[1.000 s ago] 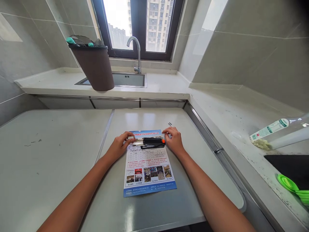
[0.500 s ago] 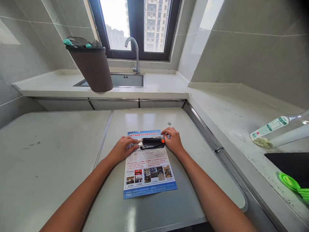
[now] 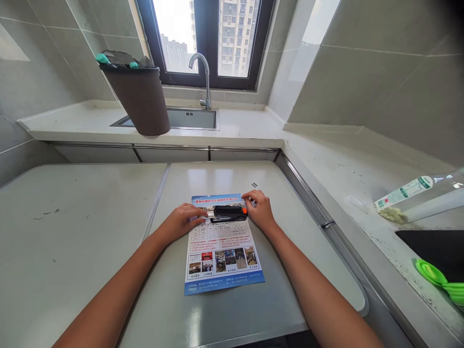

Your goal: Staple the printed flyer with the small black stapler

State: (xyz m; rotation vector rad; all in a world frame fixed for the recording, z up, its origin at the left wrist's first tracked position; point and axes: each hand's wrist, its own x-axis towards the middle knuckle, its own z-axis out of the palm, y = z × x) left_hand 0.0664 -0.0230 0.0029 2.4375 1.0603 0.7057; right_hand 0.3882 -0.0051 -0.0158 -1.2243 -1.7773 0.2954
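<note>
A stapler with a black body, an orange end on the right and a metal end on the left lies crosswise over the upper part of a printed flyer. At its metal end, the thumb and fingers of my left hand close in a pinch. My right hand is beside the orange end, at the flyer's upper right edge. Its fingers are curled in, and whatever lies between them is hidden. Two tiny metal staple strips rest on the table just beyond my right hand.
The flyer lies on a pale table with a seam. Behind are a sink, a faucet and a brown bin. On the right counter are a clear bottle, a black item and a green object.
My left thumb and fingers have shifted slightly at the stapler's metal end. The stapler, the flyer and my right hand stay almost in place; the view has tilted a little.
</note>
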